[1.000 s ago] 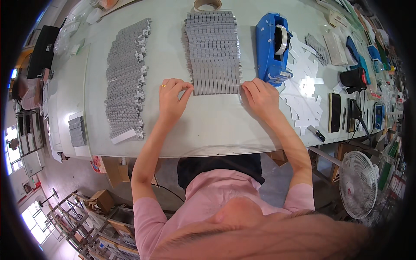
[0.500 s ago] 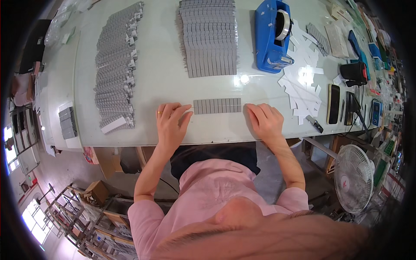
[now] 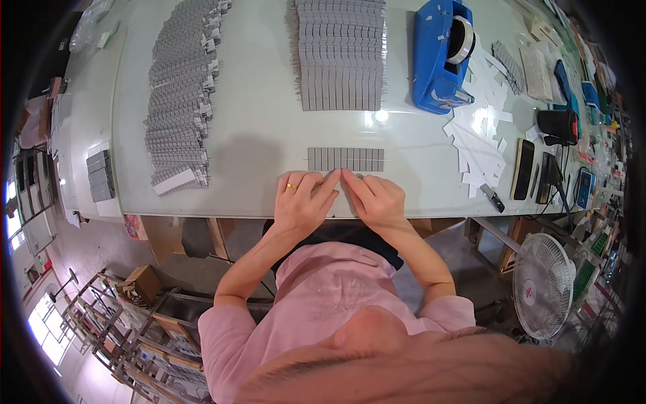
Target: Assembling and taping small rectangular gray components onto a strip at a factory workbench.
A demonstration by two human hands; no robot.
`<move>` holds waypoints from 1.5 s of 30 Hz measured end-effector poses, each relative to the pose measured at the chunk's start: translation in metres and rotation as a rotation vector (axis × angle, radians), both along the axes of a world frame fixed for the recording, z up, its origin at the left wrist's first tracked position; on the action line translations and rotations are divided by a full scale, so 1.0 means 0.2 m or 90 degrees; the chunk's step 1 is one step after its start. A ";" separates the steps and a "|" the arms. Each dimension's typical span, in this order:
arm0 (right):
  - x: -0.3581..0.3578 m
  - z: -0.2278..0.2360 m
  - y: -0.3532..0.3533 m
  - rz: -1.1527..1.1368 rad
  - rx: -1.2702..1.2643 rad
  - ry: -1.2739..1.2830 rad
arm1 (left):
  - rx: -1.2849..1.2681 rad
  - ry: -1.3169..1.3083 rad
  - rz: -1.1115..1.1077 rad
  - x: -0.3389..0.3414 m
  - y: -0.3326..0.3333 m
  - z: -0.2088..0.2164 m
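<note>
A: Near the front edge of the desk (image 3: 202, 202), we see our left hand (image 3: 301, 202) and right hand (image 3: 378, 200) lie flat, empty, fingertips together.

B: The grey strip of small pieces (image 3: 346, 159) lies just beyond them. A careless push could scatter it toward the big grey stack (image 3: 340, 54).

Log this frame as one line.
hands: left, right together at table edge | short row of grey flat pieces: just beyond fingertips | blue tape dispenser: far right

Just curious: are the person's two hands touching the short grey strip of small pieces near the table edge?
Apart: head view shows bare table between strip and both hands' fingertips.
</note>
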State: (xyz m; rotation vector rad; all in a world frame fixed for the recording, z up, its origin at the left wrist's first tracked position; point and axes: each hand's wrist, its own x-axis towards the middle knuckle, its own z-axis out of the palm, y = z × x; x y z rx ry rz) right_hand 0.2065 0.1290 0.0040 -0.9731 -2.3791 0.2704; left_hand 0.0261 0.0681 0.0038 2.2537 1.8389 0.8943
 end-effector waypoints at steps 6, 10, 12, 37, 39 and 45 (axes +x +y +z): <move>-0.01 0.00 0.00 -0.003 0.005 0.009 | -0.014 -0.010 0.000 0.00 0.00 0.00; -0.01 0.00 0.00 0.002 -0.005 0.017 | -0.015 -0.009 -0.003 -0.01 0.00 -0.01; -0.01 0.01 0.01 0.004 -0.008 0.009 | -0.014 -0.010 -0.002 -0.01 0.00 -0.01; 0.00 0.01 0.00 -0.003 0.004 0.004 | 0.005 0.009 0.002 0.00 0.00 0.00; 0.02 0.01 -0.01 -0.016 -0.008 0.009 | 0.009 0.014 0.000 0.01 0.00 0.00; 0.06 0.00 -0.02 -0.040 -0.019 0.015 | 0.004 0.003 -0.002 0.06 0.01 0.00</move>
